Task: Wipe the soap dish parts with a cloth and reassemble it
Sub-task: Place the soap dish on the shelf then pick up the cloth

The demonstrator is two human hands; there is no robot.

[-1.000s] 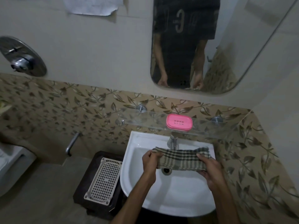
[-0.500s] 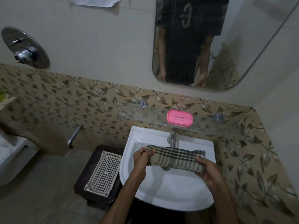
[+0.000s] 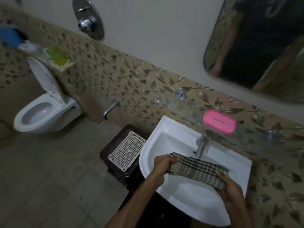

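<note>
Holding checked cloth [image 3: 197, 170] taut over sink [image 3: 164, 137], left hand [image 3: 162, 165] & right hand [image 3: 230, 190] each gripping an end, prob. readying it; pink soap dish [image 3: 219, 122] untouched on glass shelf [image 3: 181, 106]

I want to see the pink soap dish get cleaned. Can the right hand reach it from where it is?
Probably yes. The soap dish sits on the glass shelf above the tap, with nothing in between. But the right hand is gripping the cloth, so it must let go first.
</note>
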